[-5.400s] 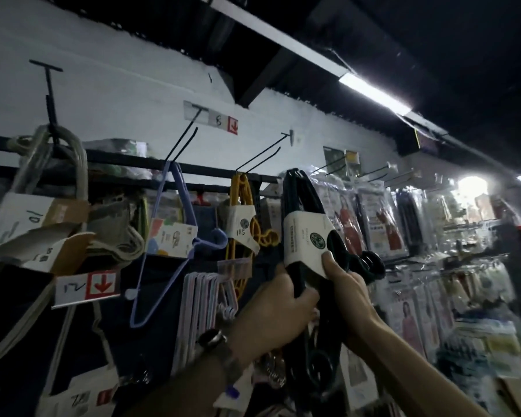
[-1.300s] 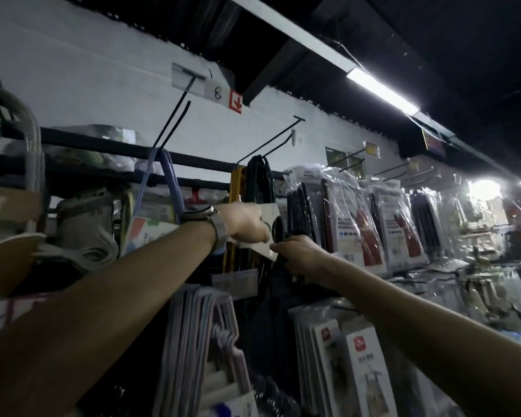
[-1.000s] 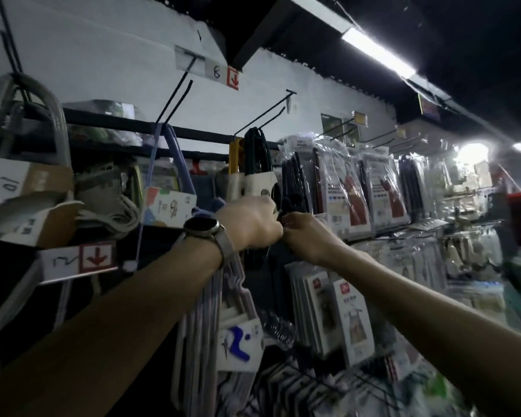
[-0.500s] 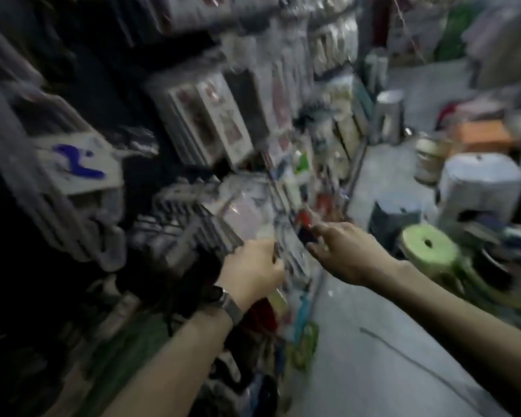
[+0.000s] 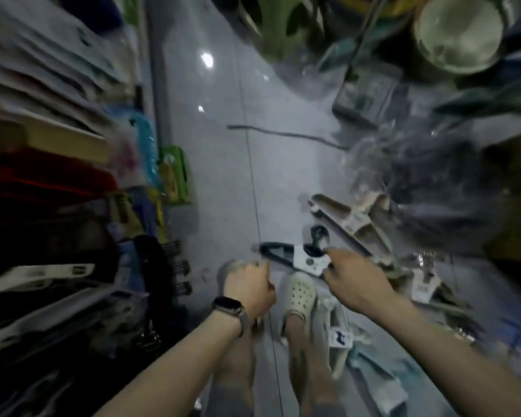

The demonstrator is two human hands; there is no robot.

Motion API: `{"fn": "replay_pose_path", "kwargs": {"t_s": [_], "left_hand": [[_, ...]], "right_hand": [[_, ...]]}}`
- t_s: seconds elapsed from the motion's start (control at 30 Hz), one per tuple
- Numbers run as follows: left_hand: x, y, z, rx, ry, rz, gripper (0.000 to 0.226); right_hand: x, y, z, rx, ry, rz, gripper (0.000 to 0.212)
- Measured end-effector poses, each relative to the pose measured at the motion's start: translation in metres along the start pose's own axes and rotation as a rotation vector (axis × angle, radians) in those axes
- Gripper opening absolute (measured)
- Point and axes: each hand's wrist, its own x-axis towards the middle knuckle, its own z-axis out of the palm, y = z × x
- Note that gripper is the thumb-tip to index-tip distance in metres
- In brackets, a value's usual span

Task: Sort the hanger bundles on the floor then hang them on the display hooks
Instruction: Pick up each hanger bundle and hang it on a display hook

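Now bent toward floor | left hand (image 5: pixel 248 284) curled, holding nothing | right hand (image 5: pixel 351 276) spread wide over black hanger bundle (image 5: pixel 286 255) at 12 o'clock, to lift it for hanging

A pale perforated clog (image 5: pixel 300 293) stands on the grey tiled floor (image 5: pixel 223 164), a dark cord (image 5: pixel 286 135) lying farther off.

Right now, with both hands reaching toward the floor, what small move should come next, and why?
Probably close the right hand on the black hanger bundle lying on the floor. Its fingers hang just over the white label, apparently not yet gripping, and the left hand looks empty, so nothing is held for hanging.
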Motion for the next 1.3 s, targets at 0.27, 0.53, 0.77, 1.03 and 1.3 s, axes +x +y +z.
{"fn": "replay_pose_path", "kwargs": {"t_s": [0.27,0.53,0.77,1.03,1.3], "left_hand": [[0.233,-0.041,0.16,0.113,-0.027,0.079,0.074],[0.376,-0.064,0.296,0.305,0.011,0.209,0.115],[0.397,-0.082,0.298,0.242,0.147,0.278,0.071],[0.261,-0.088,0.172,0.037,0.241,0.149,0.08],[0.015,-0.066,-0.055,-0.173,0.523,0.045,0.082]], "right_hand": [[0.152,0.119,0.214,0.009,-0.071,0.233,0.052],[0.253,0.18,0.358,-0.133,-0.091,0.331,0.108],[0.276,0.192,0.365,-0.106,0.073,0.282,0.084],[0.203,0.126,0.24,-0.097,0.173,0.126,0.083],[0.057,0.028,-0.014,0.036,0.304,-0.168,0.082]]}}
